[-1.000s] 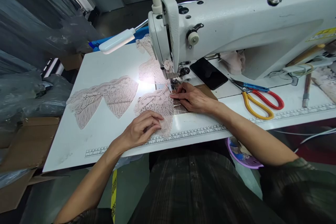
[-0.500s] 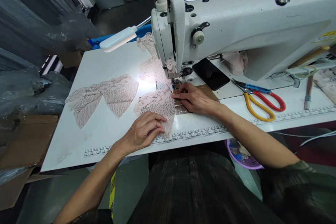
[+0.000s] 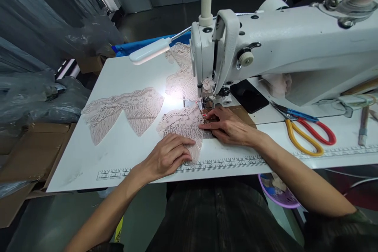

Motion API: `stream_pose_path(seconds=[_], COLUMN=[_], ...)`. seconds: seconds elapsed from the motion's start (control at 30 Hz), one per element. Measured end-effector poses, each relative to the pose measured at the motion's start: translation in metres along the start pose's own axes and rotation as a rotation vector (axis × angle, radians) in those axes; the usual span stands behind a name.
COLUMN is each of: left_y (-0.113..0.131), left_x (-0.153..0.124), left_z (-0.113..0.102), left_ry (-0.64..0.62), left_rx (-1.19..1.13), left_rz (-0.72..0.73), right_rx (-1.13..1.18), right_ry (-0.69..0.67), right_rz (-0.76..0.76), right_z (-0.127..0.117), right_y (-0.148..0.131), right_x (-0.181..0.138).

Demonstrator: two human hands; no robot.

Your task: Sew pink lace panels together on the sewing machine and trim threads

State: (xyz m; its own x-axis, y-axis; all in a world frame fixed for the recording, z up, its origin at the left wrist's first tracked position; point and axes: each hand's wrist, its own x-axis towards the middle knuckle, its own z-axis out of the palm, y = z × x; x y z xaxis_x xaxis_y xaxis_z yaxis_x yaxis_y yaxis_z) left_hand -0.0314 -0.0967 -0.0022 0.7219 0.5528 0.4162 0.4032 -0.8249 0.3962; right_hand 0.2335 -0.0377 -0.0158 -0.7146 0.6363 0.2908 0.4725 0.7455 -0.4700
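Note:
A pale pink lace piece (image 3: 180, 120) lies just in front of the sewing machine (image 3: 212, 55), its far right corner close under the presser foot (image 3: 207, 103). My left hand (image 3: 168, 155) rests on the near part of this lace, index finger stretched over it and the thumb and other fingers drawn together at its lower edge. From the right, my right hand (image 3: 228, 126) reaches in with the index finger extended to the lace's right edge. Its other fingers are bent over the needle plate area, and nothing is visibly held in them.
Another lace piece (image 3: 138, 110) lies to the left, and more lace (image 3: 181, 75) lies behind the needle. A black phone (image 3: 249, 96), scissors with yellow and red handles (image 3: 304, 134) and a printed ruler (image 3: 227, 163) are on the table. A lit lamp (image 3: 150, 50) hangs at left.
The camera view has shifted, so the machine and table appear farther right and lower. Both hands keep nearly the same places on the lace. A small red-and-white mark now shows beside the right fingertips.

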Motion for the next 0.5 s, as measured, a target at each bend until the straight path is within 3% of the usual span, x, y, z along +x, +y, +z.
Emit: stream_pose_path(seconds=[0.27, 0.5], left_y=[-0.006, -0.039], left_x=[0.009, 0.057], left_z=[-0.007, 0.004], left_ry=[-0.031, -0.101], left_rx=[0.068, 0.477], left_rz=[0.012, 0.141], right_rx=[-0.041, -0.061], right_ry=[-0.011, -0.019], right_rz=[0.023, 0.031], right_z=[0.000, 0.000], right_y=[-0.002, -0.006], right_x=[-0.001, 0.001])
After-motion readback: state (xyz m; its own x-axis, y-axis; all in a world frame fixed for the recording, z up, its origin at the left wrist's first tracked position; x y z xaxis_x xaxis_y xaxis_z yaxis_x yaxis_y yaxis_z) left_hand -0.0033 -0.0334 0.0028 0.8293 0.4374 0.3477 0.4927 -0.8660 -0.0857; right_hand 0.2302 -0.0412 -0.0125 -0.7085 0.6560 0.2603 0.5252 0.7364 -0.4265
